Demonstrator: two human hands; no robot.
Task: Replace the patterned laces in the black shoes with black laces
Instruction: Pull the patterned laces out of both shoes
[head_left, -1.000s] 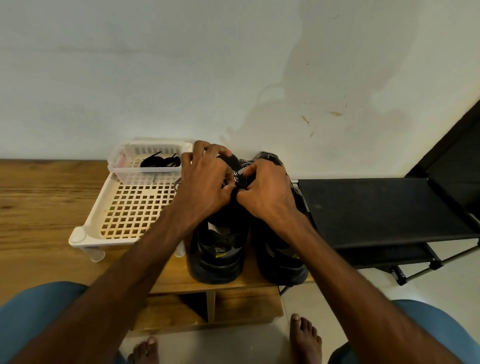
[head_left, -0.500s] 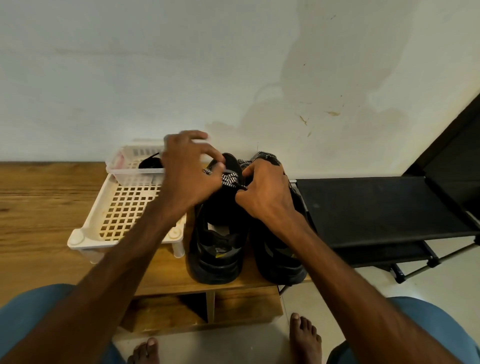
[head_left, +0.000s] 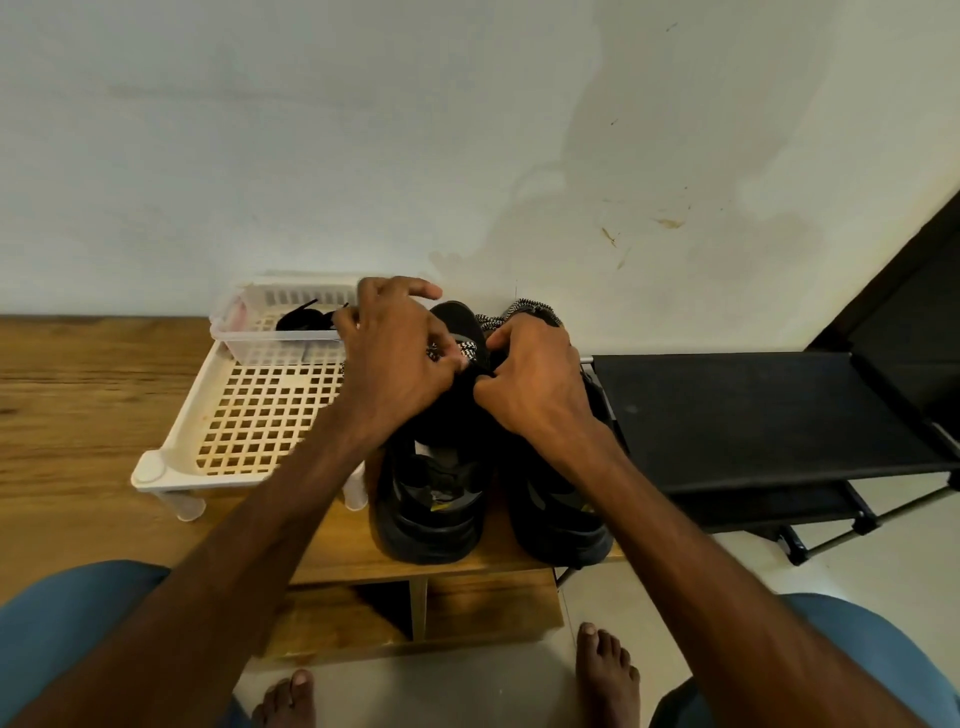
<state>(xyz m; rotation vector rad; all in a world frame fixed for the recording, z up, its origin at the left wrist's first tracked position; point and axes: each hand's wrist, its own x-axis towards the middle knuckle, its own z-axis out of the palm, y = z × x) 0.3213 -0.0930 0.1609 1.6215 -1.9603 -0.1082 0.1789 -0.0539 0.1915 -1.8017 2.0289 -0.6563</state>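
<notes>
Two black shoes stand side by side on a wooden bench, heels toward me: the left shoe (head_left: 431, 499) and the right shoe (head_left: 561, 519). My left hand (head_left: 395, 358) pinches the black-and-white patterned lace (head_left: 470, 347) at the left shoe's tongue. My right hand (head_left: 535, 379) grips the same shoe's upper at the lacing, fingers curled. More patterned lace (head_left: 524, 306) shows on the right shoe behind my right hand. Black laces (head_left: 306, 319) lie coiled in a small clear basket (head_left: 270, 348).
A white lattice tray (head_left: 249, 415) on short legs sits left of the shoes and carries the clear basket. The wooden bench (head_left: 78, 415) runs left along the wall. A black shoe rack (head_left: 753, 415) stands to the right. My bare feet rest on the floor below.
My left hand has drawn the patterned lace out to the left and slightly up from the left shoe. My right hand has stayed at the lacing.
</notes>
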